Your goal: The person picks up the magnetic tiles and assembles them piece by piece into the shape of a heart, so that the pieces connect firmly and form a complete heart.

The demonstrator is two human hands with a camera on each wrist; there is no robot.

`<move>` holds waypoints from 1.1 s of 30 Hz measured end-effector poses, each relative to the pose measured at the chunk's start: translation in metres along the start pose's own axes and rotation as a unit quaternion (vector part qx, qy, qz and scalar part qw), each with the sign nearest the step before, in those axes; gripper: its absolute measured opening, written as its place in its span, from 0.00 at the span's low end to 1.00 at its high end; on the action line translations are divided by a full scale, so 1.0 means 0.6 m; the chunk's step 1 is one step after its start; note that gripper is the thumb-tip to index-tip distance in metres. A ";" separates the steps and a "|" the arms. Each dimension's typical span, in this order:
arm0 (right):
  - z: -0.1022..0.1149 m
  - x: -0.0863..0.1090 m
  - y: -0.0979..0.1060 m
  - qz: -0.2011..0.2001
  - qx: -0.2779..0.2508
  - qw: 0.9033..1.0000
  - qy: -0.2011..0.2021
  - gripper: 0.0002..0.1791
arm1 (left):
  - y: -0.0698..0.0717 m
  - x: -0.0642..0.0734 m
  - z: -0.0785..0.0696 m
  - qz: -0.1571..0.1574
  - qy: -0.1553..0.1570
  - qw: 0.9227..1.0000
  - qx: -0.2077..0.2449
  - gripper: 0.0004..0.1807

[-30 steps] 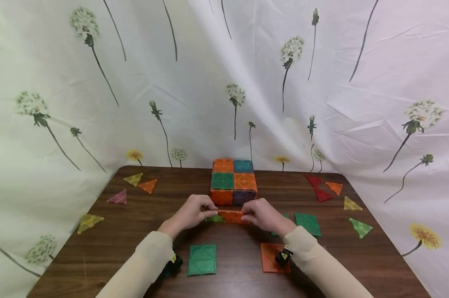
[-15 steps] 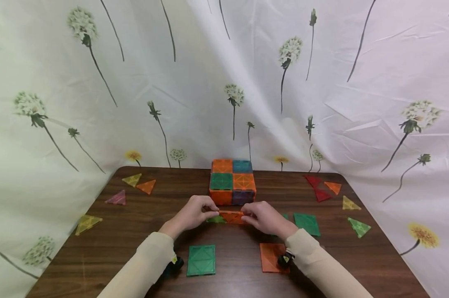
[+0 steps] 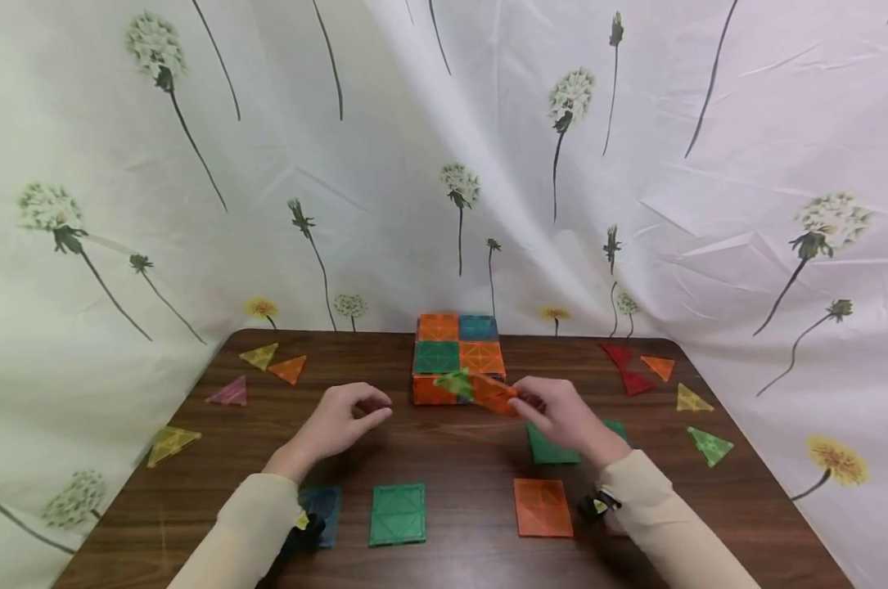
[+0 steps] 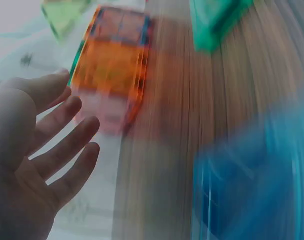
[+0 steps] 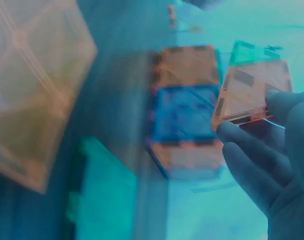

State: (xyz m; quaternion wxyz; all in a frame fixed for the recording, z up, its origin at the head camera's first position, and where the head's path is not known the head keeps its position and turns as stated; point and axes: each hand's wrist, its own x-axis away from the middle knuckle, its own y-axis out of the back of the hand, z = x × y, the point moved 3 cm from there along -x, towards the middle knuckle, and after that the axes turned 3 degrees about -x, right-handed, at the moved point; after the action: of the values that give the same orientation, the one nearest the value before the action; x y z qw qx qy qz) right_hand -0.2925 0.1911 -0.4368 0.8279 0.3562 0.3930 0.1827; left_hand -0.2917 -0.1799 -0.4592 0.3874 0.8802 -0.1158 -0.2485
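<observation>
My right hand [image 3: 557,413] pinches the right end of a joined piece of magnetic tiles, raised and tilted. The piece has an orange part [image 3: 493,395] by the fingers and a green triangle [image 3: 454,383] at its far left end. It overlaps the front of a low box of magnetic tiles [image 3: 438,357] in the head view. The right wrist view shows thumb and fingers on the edge of the orange part [image 5: 252,87]. My left hand [image 3: 336,425] is off to the left of the piece, with nothing in it; its fingers [image 4: 74,172] are spread and slightly bent.
Near the front lie a green square tile [image 3: 398,514], an orange square tile [image 3: 543,508] and a blue tile [image 3: 329,517] partly under the left wrist. Green tiles [image 3: 552,447] lie by the right forearm. Loose triangles, such as a yellow one [image 3: 173,444], line both sides.
My left hand has let go of the piece and moved left. My right hand has lifted it up and to the right, from in front of the box.
</observation>
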 end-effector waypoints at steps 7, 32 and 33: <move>-0.019 0.017 0.073 -0.109 0.037 0.993 -0.014 0.07 | 0.079 0.056 0.074 -0.070 0.049 0.993 -0.084 0.05; -0.136 0.005 0.040 -0.090 0.075 0.962 -0.245 0.06 | 0.219 0.224 0.209 -0.007 0.282 0.910 -0.303 0.24; -0.139 0.003 0.036 -0.086 0.079 0.961 -0.250 0.06 | 0.220 0.226 0.209 -0.013 0.280 0.912 -0.299 0.22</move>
State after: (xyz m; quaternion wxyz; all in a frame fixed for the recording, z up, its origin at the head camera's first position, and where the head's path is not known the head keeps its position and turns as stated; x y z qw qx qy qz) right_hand -0.3569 0.2439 -0.4582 0.8813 0.4201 0.2156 -0.0155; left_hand -0.2444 -0.4010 -0.4809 0.6461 0.7578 0.0885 -0.0195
